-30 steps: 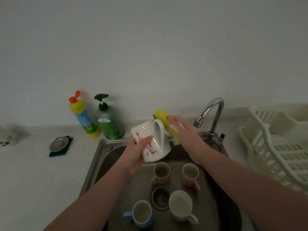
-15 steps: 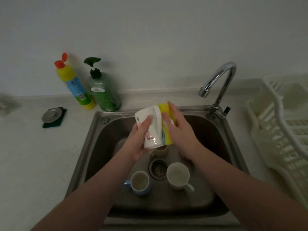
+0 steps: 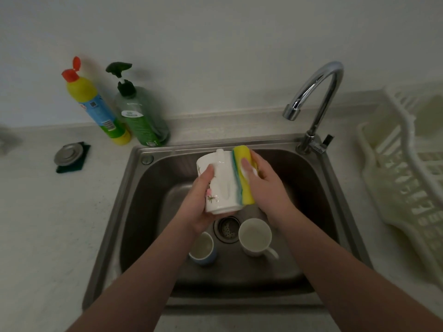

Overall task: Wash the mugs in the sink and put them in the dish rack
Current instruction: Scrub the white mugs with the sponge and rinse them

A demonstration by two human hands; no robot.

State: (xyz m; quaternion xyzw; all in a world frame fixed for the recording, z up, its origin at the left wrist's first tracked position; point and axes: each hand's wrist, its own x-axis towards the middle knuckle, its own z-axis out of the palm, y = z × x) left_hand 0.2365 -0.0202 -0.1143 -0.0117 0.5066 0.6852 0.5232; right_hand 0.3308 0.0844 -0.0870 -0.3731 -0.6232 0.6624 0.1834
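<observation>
My left hand (image 3: 200, 207) grips a white mug with a pink flower print (image 3: 221, 183), held on its side over the steel sink (image 3: 141, 212). My right hand (image 3: 266, 188) presses a yellow sponge (image 3: 243, 173) with a green scouring side against the mug's right side. On the sink floor stand a blue mug (image 3: 203, 250) and a white mug (image 3: 255, 236) on either side of the drain (image 3: 227, 230). Any other mugs lie hidden under my hands. The white dish rack (image 3: 407, 178) sits on the counter at the right.
The chrome tap (image 3: 316, 92) arches over the sink's back right corner. A yellow cleaner bottle (image 3: 96, 109) and a green soap pump bottle (image 3: 141, 116) stand behind the sink at the left. A metal sink plug (image 3: 68, 154) rests on a dark pad on the left counter.
The view has tilted down toward the sink. The mug and sponge have come lower over the basin, and the sponge has slid along the mug's side. Two mugs are now hidden by my hands.
</observation>
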